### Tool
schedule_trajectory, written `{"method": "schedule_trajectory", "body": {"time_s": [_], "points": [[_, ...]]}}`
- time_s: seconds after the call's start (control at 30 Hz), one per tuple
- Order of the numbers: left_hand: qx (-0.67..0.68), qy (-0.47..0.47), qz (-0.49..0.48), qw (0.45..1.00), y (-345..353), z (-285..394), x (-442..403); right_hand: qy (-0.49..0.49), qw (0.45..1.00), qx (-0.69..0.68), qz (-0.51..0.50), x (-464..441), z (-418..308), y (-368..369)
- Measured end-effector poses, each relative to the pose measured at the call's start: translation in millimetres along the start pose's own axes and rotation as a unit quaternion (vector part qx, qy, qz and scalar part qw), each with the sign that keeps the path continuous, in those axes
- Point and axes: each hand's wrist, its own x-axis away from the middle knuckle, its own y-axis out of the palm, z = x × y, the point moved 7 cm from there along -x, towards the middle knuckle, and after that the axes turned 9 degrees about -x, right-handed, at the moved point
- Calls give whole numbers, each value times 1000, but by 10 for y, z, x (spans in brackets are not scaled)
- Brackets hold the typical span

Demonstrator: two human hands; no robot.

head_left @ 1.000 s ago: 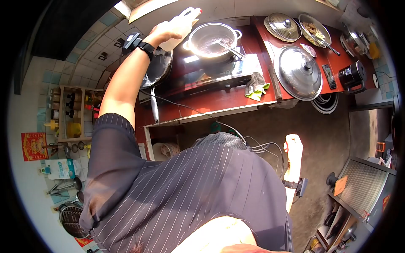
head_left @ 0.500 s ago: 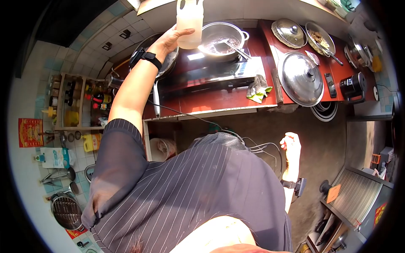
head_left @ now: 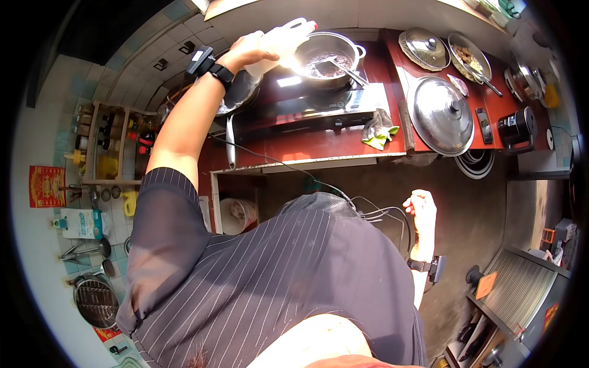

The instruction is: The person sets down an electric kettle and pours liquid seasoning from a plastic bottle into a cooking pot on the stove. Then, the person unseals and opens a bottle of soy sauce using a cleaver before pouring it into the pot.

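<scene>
In the head view, the left hand (head_left: pixel 248 50) has its grip closed around a pale jug (head_left: pixel 282 43), just left of the pot (head_left: pixel 334 42). The jug is tilted toward the pot's rim, which probably explains the outstretched arm; whether liquid is leaving it, I cannot tell. A spoon (head_left: pixel 348 71) leans across the pot's right rim, likely keeping its handle reachable. Left of the pot, a pan (head_left: pixel 240 95) points its handle toward the person, seemingly for easy grasping. Well right of the pot, a large lid (head_left: pixel 437 113) lies on the counter (head_left: pixel 270 145). The right hand (head_left: pixel 422 206) hangs apart from the pot, nearer the person, grip loosely curled, apparently holding nothing.
</scene>
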Motion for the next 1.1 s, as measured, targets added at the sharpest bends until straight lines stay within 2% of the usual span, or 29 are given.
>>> {"method": "schedule_trajectory", "body": {"time_s": [0.1,0.23,0.4,0.5,0.8,1.1], "points": [[-136,-11,-2,991,-102,224,-88,1,1000,-7,12,45,152,-138],[-240,-3,-34,970,-138,424,-301,15,999,-9,38,120,270,-272],[-263,4,-67,962,-123,544,-516,22,998,-14,59,186,313,-339],[-296,4,-39,954,-122,579,-593,20,998,-9,64,193,352,-384],[-296,12,-10,955,-121,603,-642,10,998,-11,69,169,350,-426],[-201,-13,21,979,-77,364,-528,-2,998,-8,63,151,280,-377]]}}
